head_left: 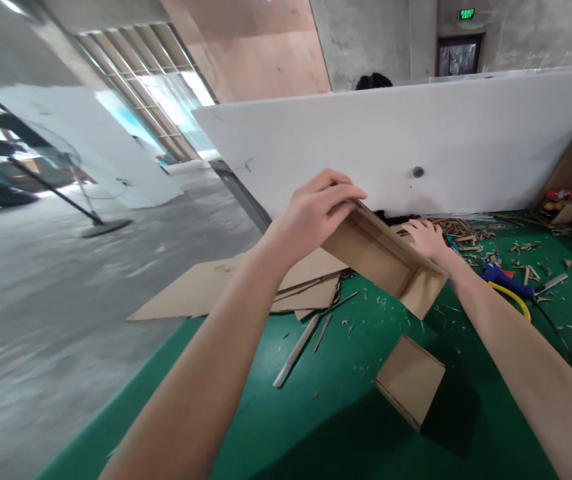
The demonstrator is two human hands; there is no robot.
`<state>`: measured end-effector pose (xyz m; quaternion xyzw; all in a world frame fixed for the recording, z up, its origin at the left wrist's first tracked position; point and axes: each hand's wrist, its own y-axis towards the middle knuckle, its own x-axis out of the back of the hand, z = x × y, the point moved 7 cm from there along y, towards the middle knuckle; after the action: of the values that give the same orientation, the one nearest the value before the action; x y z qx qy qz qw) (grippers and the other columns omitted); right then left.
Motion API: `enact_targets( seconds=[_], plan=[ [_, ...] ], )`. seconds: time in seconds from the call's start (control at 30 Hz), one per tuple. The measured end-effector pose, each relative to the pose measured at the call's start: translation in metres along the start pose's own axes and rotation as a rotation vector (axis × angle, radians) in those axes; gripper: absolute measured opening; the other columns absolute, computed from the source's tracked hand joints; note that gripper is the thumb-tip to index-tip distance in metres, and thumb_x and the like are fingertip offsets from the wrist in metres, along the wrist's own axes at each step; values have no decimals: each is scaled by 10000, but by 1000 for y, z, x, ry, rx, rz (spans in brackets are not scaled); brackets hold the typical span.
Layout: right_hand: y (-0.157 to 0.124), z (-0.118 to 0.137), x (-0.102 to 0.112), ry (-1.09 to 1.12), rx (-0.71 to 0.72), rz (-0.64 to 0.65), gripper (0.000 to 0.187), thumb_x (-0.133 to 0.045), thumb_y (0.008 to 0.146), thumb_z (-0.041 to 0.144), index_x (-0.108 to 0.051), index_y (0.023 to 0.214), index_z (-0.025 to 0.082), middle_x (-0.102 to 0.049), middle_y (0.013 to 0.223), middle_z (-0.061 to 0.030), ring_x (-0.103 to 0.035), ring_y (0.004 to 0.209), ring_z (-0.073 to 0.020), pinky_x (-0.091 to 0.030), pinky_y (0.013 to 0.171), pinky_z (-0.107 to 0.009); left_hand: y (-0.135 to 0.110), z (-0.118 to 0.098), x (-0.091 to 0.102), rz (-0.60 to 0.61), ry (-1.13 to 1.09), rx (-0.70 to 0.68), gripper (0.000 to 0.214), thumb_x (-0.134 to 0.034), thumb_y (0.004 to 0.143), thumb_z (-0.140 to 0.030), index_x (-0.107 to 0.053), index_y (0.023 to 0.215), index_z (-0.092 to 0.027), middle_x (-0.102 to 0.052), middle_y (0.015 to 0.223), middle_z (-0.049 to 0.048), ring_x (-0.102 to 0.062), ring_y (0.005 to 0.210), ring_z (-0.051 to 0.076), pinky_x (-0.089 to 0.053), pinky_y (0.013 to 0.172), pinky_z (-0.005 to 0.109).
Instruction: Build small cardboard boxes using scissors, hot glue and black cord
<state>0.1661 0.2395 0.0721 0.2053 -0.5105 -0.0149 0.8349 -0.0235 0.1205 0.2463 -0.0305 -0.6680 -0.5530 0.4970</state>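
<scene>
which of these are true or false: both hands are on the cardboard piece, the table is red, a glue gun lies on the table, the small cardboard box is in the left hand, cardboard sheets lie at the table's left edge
1. Both hands are on the cardboard piece. True: the left hand grips the upper end of the cardboard piece and the right hand rests on its far side.
2. The table is red. False: the table is green.
3. A glue gun lies on the table. True: a blue glue gun lies right of the right arm.
4. The small box is in the left hand. False: the small box sits on the table, untouched.
5. Cardboard sheets lie at the table's left edge. True: flat sheets lie there, under the left arm.
</scene>
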Motion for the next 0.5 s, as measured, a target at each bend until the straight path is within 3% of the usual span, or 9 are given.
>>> enact_targets(
  seconds=[0.07,0.13,0.23,0.3,0.37,0.4,0.43,0.5],
  plan=[
    [2,-8,12,108,-74,-68,399,-596,829,199,-630,1227,213,-617,1332,-132,-555,1201,-307,-434,1017,-537,3,-5,-1,11,6,-16,205,-495,974,-200,-673,1071,-235,-644,1105,54,-648,993,183,-532,914,365],
    [1,-17,43,215,-158,-170,329,-481,903,226,-600,1209,195,-676,1126,-115,-647,998,-216,-538,880,-408,7,-9,-1,27,13,-37,214,-483,977,-210,-676,1065,-241,-638,1109,58,-643,1001,189,-531,913,370],
    [-19,-17,118,380,-230,-372,329,-258,1001,298,-535,1168,240,-626,924,-28,-633,754,-121,-545,633,-252,16,-13,-3,45,13,-75,229,-462,980,-218,-672,1068,-245,-624,1111,62,-632,1019,197,-525,923,383],
    [-53,0,179,805,-135,-630,203,-411,977,405,-545,1007,256,-550,791,31,-553,598,-90,-444,477,-186,25,-16,-7,45,1,-98,238,-455,973,-200,-661,1087,-238,-615,1112,65,-627,1025,201,-523,923,389],
    [-89,42,220,985,94,-577,203,-621,891,423,-533,848,245,-475,687,64,-460,510,-73,-325,400,-172,35,-22,-17,55,-17,-139,246,-459,960,-175,-645,1113,-227,-610,1108,66,-624,1030,208,-525,914,391],
    [-107,70,231,922,228,-452,238,-695,852,420,-553,808,235,-490,661,67,-439,497,-64,-323,403,-174,41,-27,-23,60,-27,-173,246,-463,956,-168,-639,1120,-221,-609,1100,66,-622,1029,213,-526,907,391],
    [-126,94,234,806,282,-323,265,-728,829,448,-584,797,228,-513,654,61,-455,508,-64,-316,401,-175,46,-32,-30,66,-33,-213,240,-469,956,-170,-634,1124,-215,-608,1090,67,-621,1027,219,-527,899,391],
    [-164,130,215,681,345,19,289,-709,838,503,-625,810,228,-540,591,51,-502,504,-94,-340,402,-211,56,-45,-45,76,-35,-290,222,-473,963,-188,-628,1120,-207,-603,1074,71,-619,1019,230,-528,887,396]
  ],
)
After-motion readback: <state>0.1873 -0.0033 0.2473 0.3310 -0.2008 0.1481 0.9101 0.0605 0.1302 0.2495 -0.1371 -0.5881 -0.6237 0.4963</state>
